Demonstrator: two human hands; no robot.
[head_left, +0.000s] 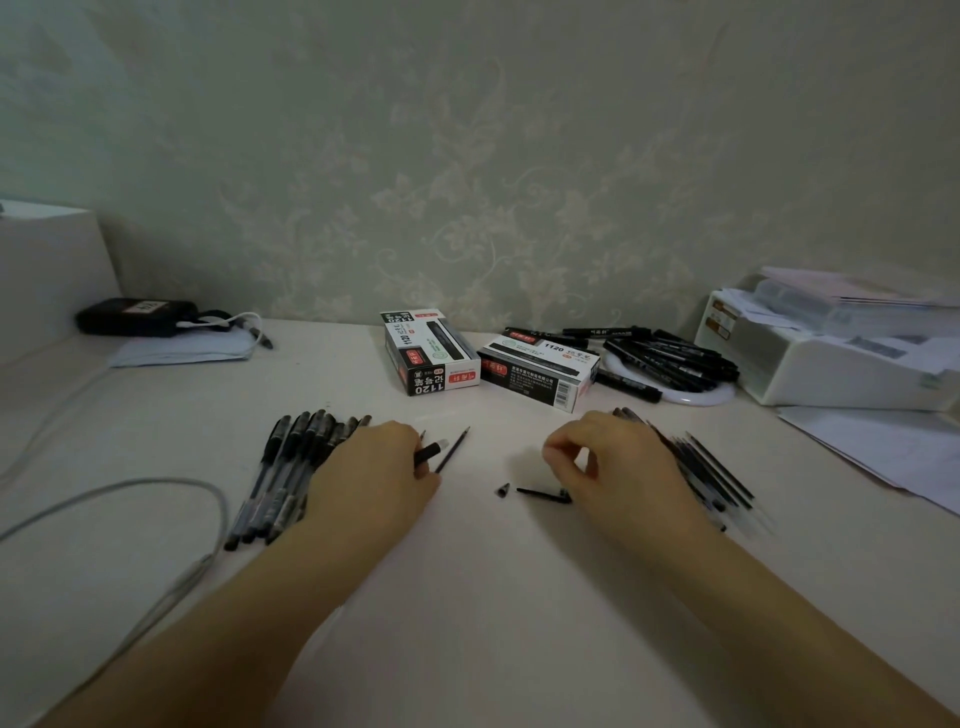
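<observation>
Two marker boxes (431, 353) behind; loose pens (291, 467) beside left hand (374, 467) holding barrel (430, 451).

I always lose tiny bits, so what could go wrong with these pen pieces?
1. The tiny black tip lies loose on the table, so the right hand could brush it away.
2. The thin refill lies right beside the left hand, which holds a pen barrel; a nudge might roll it off.
3. The right wrist is close to the pile of refills and might scatter them.
</observation>
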